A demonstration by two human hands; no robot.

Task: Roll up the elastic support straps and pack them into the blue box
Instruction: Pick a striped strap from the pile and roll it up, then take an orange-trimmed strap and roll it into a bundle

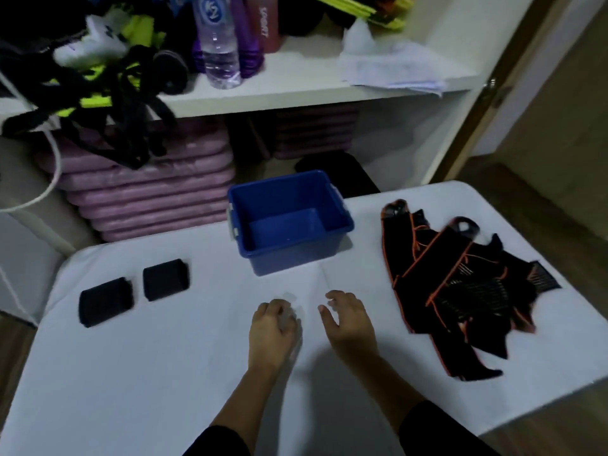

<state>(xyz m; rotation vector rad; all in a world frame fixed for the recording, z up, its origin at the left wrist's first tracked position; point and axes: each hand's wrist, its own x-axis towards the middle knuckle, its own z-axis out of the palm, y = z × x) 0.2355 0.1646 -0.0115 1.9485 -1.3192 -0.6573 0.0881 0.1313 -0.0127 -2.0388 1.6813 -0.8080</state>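
1. Progress: early-ish, by my read. The blue box (289, 261) sits at the far centre of the white table (131, 373). Its inside looks empty, so nothing is packed yet.
2. Done: 2 black rolls lie on the table's left side, the left roll (106, 301) & the right roll (166, 279). They're just beside each other, not touching, & well apart from the box.
3. Left to do: the strap pile (460, 284) on the right side, black w/ orange edging, is loose, overlapping & unrolled. Count unclear, several at least. All need rolling, then every roll goes into the box.
4. Left hand (274, 324): low over the table centre, on the near side of the box. Fingers loosely curled & blurred, nothing in them that I can see. Can't tell if it touches the tabletop.
5. Right hand (348, 320): just beside the left, not touching it. Fingers relaxed & slightly bent, thumb out, empty. The strap pile is near on its right, untouched.
6. Next, prob.: grab a strap from the pile, or move the 2 rolls to the box. Can't say which.
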